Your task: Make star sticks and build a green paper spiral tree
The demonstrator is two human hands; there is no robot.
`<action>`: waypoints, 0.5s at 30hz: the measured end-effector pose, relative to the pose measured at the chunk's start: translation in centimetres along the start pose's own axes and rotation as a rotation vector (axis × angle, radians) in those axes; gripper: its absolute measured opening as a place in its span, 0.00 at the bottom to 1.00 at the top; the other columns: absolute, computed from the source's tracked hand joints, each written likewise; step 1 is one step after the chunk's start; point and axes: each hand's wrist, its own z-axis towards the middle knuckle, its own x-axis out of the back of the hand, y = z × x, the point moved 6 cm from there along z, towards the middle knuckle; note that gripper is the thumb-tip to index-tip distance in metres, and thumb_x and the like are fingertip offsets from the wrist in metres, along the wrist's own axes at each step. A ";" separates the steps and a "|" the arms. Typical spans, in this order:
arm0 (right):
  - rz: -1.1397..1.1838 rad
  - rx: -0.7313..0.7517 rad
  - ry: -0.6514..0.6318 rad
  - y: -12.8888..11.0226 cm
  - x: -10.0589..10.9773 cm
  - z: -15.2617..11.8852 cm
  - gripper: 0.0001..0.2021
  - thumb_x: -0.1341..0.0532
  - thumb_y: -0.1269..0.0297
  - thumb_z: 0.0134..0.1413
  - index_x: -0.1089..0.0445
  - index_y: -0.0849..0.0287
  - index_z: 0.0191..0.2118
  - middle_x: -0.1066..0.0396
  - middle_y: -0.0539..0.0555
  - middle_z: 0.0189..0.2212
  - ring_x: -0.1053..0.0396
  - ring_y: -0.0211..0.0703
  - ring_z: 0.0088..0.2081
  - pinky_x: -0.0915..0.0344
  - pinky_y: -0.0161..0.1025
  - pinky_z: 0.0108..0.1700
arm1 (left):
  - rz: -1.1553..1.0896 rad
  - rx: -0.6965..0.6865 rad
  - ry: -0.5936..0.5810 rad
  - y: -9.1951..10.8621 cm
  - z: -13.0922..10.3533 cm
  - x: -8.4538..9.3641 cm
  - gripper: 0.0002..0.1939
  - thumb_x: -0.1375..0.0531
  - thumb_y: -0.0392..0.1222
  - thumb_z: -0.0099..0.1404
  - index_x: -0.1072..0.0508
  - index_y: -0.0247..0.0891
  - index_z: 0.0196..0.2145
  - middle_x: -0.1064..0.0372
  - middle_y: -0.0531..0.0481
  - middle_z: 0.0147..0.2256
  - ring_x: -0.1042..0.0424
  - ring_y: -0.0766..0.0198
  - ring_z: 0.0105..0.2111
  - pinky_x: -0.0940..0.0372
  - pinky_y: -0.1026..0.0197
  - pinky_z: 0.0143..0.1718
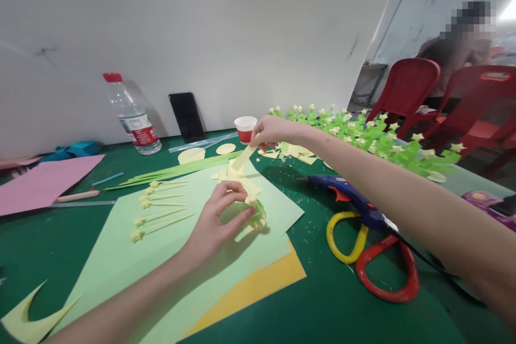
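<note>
My left hand pinches a small paper flower with a pale yellow star head and a curled green part, low over the light green paper sheet. Farther back, my right hand grips the upper end of a pale yellow paper strip, whose lower end slants down towards pale paper pieces on the sheet. Left of my left hand lie several star-tipped paper stems in a row. Long green paper strips stretch along the sheet's back edge.
A glue gun and scissors with yellow and red handles lie right. Finished paper flowers crowd the back right. A bottle, a phone and a paper cup stand by the white board. Behind red chairs sits a person.
</note>
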 end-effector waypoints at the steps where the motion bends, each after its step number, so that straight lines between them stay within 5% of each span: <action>1: -0.001 -0.001 0.003 -0.2 -0.4 0.0 0.14 0.45 0.61 0.57 0.36 0.62 0.47 0.34 0.56 0.44 0.33 0.41 0.40 0.33 0.44 0.41 | 0.007 0.000 0.004 -0.1 0.0 0.1 0.05 0.43 0.42 0.59 0.30 0.42 0.26 0.41 0.49 0.38 0.37 0.58 0.40 0.33 0.52 0.40; 7: -0.019 -0.044 0.176 -0.2 0.2 0.5 0.16 0.44 0.61 0.56 0.37 0.63 0.49 0.36 0.58 0.47 0.35 0.44 0.44 0.35 0.47 0.44 | 0.007 0.024 -0.021 -0.4 0.2 0.0 0.05 0.44 0.42 0.58 0.30 0.42 0.27 0.42 0.50 0.38 0.37 0.59 0.40 0.34 0.53 0.41; 11: 0.067 0.139 0.052 -1.5 1.8 0.4 0.15 0.46 0.59 0.58 0.36 0.62 0.46 0.34 0.56 0.43 0.33 0.42 0.41 0.34 0.45 0.42 | -0.053 0.062 -0.030 -0.3 0.1 -0.2 0.05 0.43 0.42 0.58 0.30 0.42 0.26 0.44 0.50 0.38 0.38 0.58 0.40 0.32 0.56 0.36; 15: 0.106 0.244 -0.146 -3.0 0.7 0.6 0.14 0.45 0.59 0.57 0.35 0.63 0.44 0.33 0.55 0.41 0.32 0.40 0.39 0.33 0.44 0.40 | -0.148 0.108 -0.032 -0.4 0.0 -0.3 0.05 0.42 0.43 0.58 0.30 0.42 0.26 0.46 0.51 0.38 0.37 0.61 0.38 0.31 0.63 0.30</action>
